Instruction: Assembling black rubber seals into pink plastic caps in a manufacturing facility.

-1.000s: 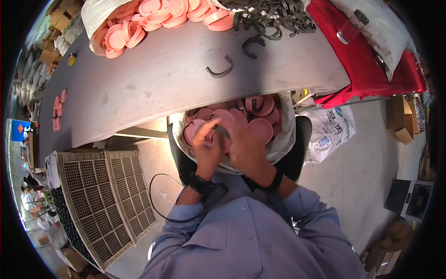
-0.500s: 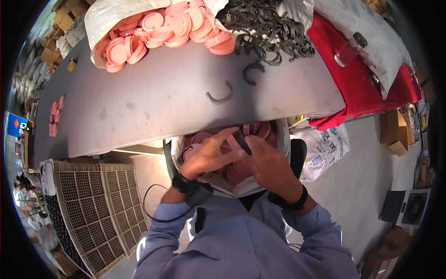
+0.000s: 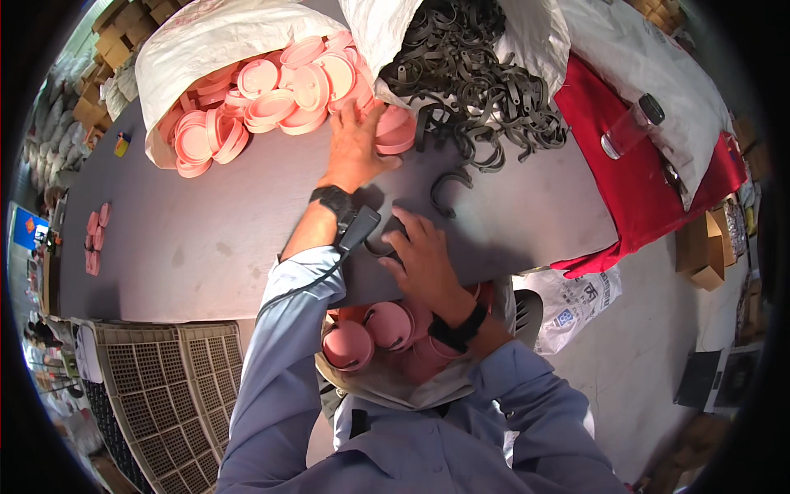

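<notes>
Pink round plastic lids (image 3: 309,86) spill from a white sack onto the grey table. My left hand (image 3: 355,152) reaches to the right end of this pile, fingers apart at the lids' edge, with no lid lifted. Above a dark curved strap-like handle (image 3: 373,249) near the table's front edge is my right hand (image 3: 424,259), its fingers spread and bent over it; most of that handle is hidden. Another dark handle (image 3: 436,198) lies just beyond. In my lap, an open sack holds pink round pieces (image 3: 387,325), some with dark parts attached.
A heap of dark handles (image 3: 485,99) spills from a second sack. A clear bottle (image 3: 629,128) lies on red cloth (image 3: 588,165) at right. Small pink pieces (image 3: 96,239) sit on the table's left. Plastic crates (image 3: 156,387) stand at lower left.
Both hands have left the lap sack, where they held a pink piece and a dark strap. The left went forward to the lids, the right to the loose handle. The view has shifted.
</notes>
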Motion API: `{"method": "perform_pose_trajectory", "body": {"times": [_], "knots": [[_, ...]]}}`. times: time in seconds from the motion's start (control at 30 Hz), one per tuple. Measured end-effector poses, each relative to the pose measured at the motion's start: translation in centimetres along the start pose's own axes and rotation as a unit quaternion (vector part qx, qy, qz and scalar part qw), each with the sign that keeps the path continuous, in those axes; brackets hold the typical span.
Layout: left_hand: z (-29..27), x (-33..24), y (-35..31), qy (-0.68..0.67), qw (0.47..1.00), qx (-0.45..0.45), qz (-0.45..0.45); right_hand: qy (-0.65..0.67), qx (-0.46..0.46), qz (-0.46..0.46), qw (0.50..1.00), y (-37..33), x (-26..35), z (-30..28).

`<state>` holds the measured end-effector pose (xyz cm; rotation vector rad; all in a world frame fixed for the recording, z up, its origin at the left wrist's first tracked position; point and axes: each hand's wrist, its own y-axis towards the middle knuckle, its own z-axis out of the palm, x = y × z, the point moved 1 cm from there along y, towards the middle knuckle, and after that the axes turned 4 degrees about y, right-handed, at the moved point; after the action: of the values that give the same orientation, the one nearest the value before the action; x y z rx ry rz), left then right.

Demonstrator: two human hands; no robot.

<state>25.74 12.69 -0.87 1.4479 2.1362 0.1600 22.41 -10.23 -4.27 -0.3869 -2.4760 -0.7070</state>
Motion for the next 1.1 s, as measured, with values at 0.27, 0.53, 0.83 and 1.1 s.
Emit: {"method": "perform_pose_trajectory", "body": {"times": [0.27,0.53,0.83,1.1], "knots": [[-2.9,0.5,-3.1,0.079,0.973,-0.074,0.202,0.079,-0.056,-0.034,0.995,-0.5,-0.4,-0.2],[-12.3,2.7,-15.5,0.085,0.992,0.023,0.088,0.144,-0.107,-0.032,0.983,-0.9,-0.4,-0.6],[-12.5,4.7,-13.7,0.025,0.998,0.027,0.053,0.116,-0.085,-0.031,0.989,-1.4,1.1,0.1],[-12.6,4.0,-12.5,-0.347,0.927,0.067,-0.126,0.116,-0.136,-0.025,0.984,-1.5,0.6,0.8]]}}
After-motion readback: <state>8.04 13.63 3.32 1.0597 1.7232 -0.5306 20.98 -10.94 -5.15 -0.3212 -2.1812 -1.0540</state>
